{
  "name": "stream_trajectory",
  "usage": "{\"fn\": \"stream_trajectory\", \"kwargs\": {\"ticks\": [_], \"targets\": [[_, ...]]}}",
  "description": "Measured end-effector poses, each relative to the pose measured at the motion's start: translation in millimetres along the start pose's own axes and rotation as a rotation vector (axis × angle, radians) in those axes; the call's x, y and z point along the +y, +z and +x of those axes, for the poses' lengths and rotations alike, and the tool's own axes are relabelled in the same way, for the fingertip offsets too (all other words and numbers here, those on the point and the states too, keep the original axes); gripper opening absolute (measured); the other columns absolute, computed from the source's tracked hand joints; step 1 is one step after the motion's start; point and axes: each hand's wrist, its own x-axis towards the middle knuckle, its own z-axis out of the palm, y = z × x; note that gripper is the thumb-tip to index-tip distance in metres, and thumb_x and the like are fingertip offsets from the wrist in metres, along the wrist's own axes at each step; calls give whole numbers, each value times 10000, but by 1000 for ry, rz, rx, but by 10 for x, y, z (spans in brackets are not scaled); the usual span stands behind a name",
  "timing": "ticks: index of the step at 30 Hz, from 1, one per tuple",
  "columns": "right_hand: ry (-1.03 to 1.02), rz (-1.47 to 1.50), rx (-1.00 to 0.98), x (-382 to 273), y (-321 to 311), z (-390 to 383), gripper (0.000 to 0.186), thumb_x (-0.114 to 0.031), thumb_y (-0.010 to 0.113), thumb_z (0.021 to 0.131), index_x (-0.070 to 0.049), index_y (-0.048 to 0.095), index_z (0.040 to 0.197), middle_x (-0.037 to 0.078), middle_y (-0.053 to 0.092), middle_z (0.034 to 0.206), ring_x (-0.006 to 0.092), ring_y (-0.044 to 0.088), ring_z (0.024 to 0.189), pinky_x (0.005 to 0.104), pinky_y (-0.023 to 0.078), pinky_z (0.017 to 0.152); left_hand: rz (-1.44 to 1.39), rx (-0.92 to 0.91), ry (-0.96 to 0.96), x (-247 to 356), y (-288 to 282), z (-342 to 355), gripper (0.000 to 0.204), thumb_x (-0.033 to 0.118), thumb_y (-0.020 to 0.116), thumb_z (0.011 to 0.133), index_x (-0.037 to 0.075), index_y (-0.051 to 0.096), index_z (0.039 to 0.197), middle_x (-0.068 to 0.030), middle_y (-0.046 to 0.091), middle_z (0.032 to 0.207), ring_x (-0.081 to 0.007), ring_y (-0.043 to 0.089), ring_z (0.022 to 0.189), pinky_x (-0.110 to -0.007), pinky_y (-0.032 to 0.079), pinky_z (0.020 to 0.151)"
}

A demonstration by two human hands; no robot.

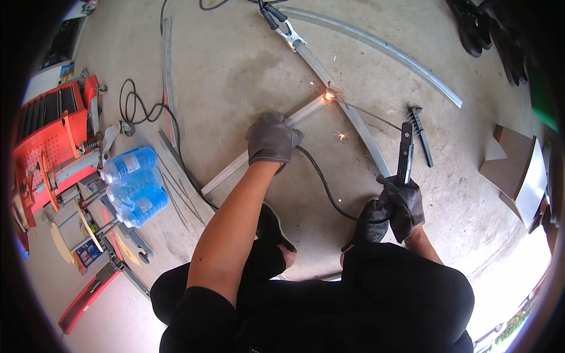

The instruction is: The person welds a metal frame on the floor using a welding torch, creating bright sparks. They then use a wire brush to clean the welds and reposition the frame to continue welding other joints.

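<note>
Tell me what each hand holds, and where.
The left hand grips a metal bar near its middle; the right hand holds the black electrode holder by its near end.

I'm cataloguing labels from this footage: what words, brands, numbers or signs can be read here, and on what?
None can be read.
Blue bottles: pale label, too small and blurred.
Blue printed item at the left: markings too blurred.
Black clothing: tiny pale marks at the lower edge, too small.

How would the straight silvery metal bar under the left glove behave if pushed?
The silvery metal bar is likely stiff: it runs unbent. Its flat faces suggest sliding over rolling. Its end at the bright orange sparks may resist, if already joined there.
</note>
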Motion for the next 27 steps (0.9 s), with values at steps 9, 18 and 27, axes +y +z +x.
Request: {"fn": "stream_trajectory", "kwargs": {"ticks": [9,18,27], "targets": [[88,190,57,67,-77,-39,236,-102,741,969,49,725,1150,41,624,730,111,586,568,243,460,509,121,62,120,-179,189,-8,400,432,799,844,82,762,1032,-157,731,1102,-360,724,1020,-457,576,904],[114,123,50,-64,-57,-35,279,-126,693,992,86,709,1173,55,618,713,141,610,563,261,487,522,55,-5,-18,0,44,28,406,432,851,797,89,781,1001,-177,753,1045,-392,732,1005,-508,578,900],[89,81,51,-30,24,-21,363,-170,672,1006,119,663,1225,17,564,684,98,515,551,249,432,514,42,5,-48,-30,62,11,409,428,891,770,96,799,990,-169,760,1054,-386,736,1006,-501,577,898]]}}
